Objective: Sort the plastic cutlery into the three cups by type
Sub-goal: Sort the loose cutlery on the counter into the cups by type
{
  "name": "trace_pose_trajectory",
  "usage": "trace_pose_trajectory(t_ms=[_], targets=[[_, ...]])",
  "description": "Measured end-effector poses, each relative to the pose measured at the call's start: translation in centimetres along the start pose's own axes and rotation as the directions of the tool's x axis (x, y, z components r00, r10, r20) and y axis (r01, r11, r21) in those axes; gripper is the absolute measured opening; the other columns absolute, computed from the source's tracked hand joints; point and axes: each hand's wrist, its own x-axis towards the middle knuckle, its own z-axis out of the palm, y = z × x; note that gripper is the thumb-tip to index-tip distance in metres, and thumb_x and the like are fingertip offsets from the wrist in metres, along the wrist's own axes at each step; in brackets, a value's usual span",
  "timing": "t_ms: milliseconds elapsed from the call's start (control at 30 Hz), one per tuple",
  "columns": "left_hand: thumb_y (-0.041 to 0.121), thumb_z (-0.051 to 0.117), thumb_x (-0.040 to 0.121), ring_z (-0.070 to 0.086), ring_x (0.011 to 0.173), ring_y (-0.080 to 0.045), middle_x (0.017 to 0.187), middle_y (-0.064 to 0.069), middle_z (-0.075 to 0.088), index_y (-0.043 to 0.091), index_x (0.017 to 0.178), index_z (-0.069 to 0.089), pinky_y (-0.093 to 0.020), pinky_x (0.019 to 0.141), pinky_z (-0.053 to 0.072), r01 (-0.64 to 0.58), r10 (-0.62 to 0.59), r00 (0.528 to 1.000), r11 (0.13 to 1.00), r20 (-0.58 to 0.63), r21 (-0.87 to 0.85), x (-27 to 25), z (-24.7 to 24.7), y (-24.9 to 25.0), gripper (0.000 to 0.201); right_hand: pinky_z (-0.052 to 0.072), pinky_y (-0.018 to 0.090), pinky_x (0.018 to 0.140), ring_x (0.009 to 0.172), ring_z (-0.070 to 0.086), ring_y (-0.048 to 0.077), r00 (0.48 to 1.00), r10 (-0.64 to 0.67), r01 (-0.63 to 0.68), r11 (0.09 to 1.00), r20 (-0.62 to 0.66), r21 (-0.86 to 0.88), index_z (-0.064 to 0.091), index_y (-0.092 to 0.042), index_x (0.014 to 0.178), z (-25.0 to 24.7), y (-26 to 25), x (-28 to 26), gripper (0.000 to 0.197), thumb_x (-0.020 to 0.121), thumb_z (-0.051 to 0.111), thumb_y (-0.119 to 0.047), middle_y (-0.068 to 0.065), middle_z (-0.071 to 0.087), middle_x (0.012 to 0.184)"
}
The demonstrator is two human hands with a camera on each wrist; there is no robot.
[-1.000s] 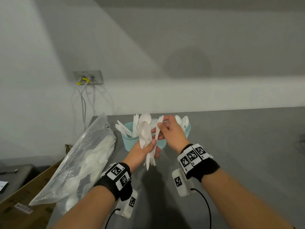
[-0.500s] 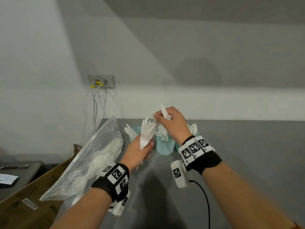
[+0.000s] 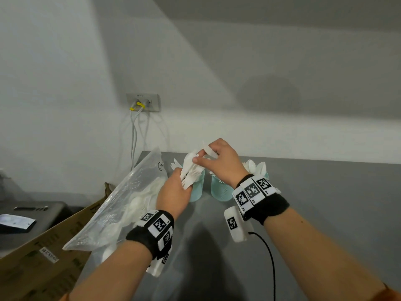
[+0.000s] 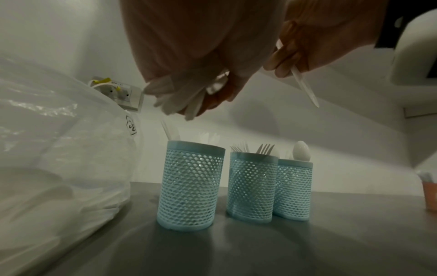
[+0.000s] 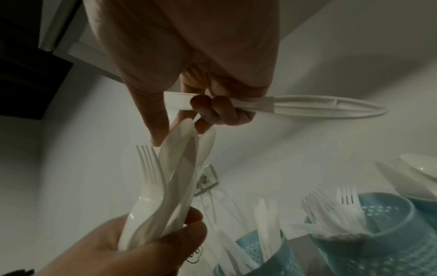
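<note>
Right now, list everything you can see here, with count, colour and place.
Mesh cups: three, light blue, in a row on the table; knives, forks, spoons inside.
Cutlery bundle: several mixed pieces, white, in the left grip.
Single knife: one, white, in the right fingers.
Plastic bag: one, clear, white cutlery inside, left of the cups.
Table: one, grey.
Cardboard box: one, brown, far left.
Wall socket: one, grey, cables plugged in.
Left hand: grips the bundle.
Right hand: holds the knife, pinches a bundle piece.

Both hands raised, left hand [image 3: 173, 193] clenched, right hand [image 3: 221, 162] pinching.
</note>
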Motion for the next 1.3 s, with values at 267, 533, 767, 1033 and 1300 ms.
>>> trace_pose_trajectory(t_ms=[267,533,767,1033,1300], targets=[[0.031,0.054,0.087,0.066,0.076,-0.025,0.091,0.001,0.064,0.028,0.112,0.047,-0.047,0.073,0.056,0.026,-0.022,0.999,0.994,0.032,-0.110,0.0,0.3,-1.1,0.026,0.034,0.013,0.052,0.050,0.039,-0.002,0.979,-0.087,0.114,0.984,-0.187,0.136,0.044,-0.013,0.091,-1.0,-1.7,0.4,0.007,0.095,0.048,-0.017,-0.007,0.043,0.068],[0.023,0.051,0.093,0.061,0.090,-0.028,0.097,-0.003,0.063,0.019,0.117,0.045,-0.035,0.078,0.048,0.014,-0.013,1.000,1.000,0.020,-0.016,0.0,-0.1,-1.4,0.025,0.049,0.026,0.062,0.069,0.052,0.015,0.872,-0.227,0.345,0.913,-0.433,0.216,0.036,-0.024,0.099,-3.6,-4.7,1.4,0.007,0.103,0.031,-0.022,-0.006,0.045,0.088],[0.022,0.055,0.090,0.063,0.090,-0.031,0.101,-0.006,0.064,0.017,0.122,0.042,-0.042,0.077,0.051,-0.005,0.006,1.000,0.997,-0.011,0.076,0.4,0.0,-1.1,0.034,0.042,0.028,0.061,0.055,0.047,0.003,0.976,-0.169,0.175,0.984,-0.137,0.034,0.047,-0.018,0.109,-0.4,-2.3,1.6,0.032,0.097,0.041,-0.047,-0.013,0.052,0.076],[0.024,0.056,0.090,0.062,0.088,-0.022,0.099,0.001,0.063,0.024,0.120,0.044,-0.040,0.077,0.053,-0.045,0.045,0.998,0.999,-0.040,-0.001,0.4,0.3,-1.4,0.032,0.054,0.041,0.081,0.080,0.065,0.016,1.000,0.004,-0.004,0.987,0.000,-0.163,0.066,-0.019,0.082,2.0,-0.9,2.5,0.018,0.082,0.069,-0.036,-0.001,0.070,0.084],[0.021,0.057,0.091,0.060,0.094,-0.019,0.104,0.002,0.064,0.024,0.126,0.043,-0.034,0.083,0.049,-0.031,0.029,0.999,0.993,-0.022,-0.115,0.8,0.0,-2.5,0.038,0.048,0.031,0.068,0.071,0.058,0.016,0.957,-0.193,0.189,0.981,-0.215,-0.043,0.056,-0.015,0.095,-1.1,-4.7,3.3,0.027,0.093,0.053,-0.042,-0.002,0.061,0.083]])
